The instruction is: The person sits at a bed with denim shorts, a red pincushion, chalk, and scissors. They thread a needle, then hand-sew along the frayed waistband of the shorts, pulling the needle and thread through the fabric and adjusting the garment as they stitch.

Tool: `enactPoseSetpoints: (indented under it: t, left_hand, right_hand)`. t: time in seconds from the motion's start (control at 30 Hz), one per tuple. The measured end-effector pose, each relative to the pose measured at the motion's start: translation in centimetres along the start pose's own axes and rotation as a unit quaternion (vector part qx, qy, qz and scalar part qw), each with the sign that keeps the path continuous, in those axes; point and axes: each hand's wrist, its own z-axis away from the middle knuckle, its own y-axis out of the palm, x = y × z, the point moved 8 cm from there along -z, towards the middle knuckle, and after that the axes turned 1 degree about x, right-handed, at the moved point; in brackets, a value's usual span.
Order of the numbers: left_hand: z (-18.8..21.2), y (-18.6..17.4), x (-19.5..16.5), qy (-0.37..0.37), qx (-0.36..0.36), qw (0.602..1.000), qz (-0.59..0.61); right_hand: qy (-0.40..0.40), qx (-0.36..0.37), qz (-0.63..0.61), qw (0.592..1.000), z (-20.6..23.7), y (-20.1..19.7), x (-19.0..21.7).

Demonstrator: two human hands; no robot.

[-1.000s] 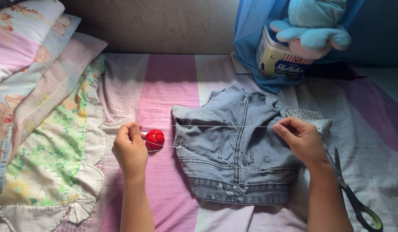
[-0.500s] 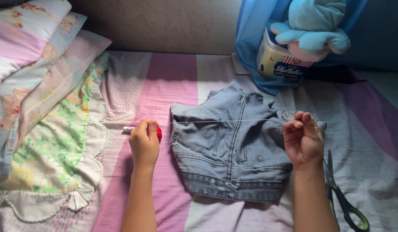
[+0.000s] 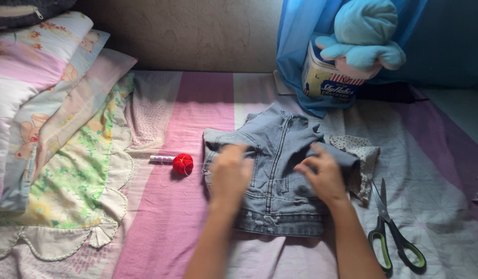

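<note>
Resting on the small faded-blue denim garment (image 3: 280,165) spread flat mid-bed on the pink striped sheet (image 3: 197,103), the left hand (image 3: 229,173) and right hand (image 3: 321,175) press down with loose fingers, clasping nothing. Soft yet thick, it likely handles best by its seamed edges. A red pincushion (image 3: 182,164) lies left, green-handled scissors (image 3: 394,232) right.

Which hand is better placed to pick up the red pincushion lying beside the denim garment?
Probably the left hand. It rests on the denim garment at its left edge, close to the red pincushion. The right hand lies farther, on the garment's other side.
</note>
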Motion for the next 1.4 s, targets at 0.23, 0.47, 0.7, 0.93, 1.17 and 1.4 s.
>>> enactPoseSetpoints:
  t: [0.23, 0.47, 0.7, 0.93, 1.17, 1.4]
  left_hand:
    - [2.0, 6.2, -3.0, 0.054, 0.049, 0.994, -0.079]
    - [3.5, 4.0, -1.2, 0.076, -0.017, 0.996, 0.037]
    - [4.3, -3.6, 1.0, 0.096, -0.016, 0.975, 0.202]
    - [3.5, -11.6, 7.9, 0.117, -0.014, 0.980, 0.163]
    - [3.2, -9.8, 9.2, 0.013, 0.121, 0.986, 0.113]
    - [4.0, -11.1, 1.6, 0.114, -0.046, 0.987, 0.099]
  right_hand:
    - [0.008, 0.143, 0.063, 0.988, 2.2, 2.5, 0.2]
    - [0.083, 0.168, -0.004, 0.982, 4.3, 0.4, 2.5]
    - [0.122, 0.304, -0.138, 0.935, 7.4, -0.3, 8.8]
    - [-0.049, 0.050, -0.117, 0.991, 1.2, -6.6, 9.5]
    - [0.071, 0.047, -0.168, 0.982, -0.9, -1.7, 6.7]
    - [0.038, 0.064, -0.097, 0.992, 0.9, -0.3, 8.0]
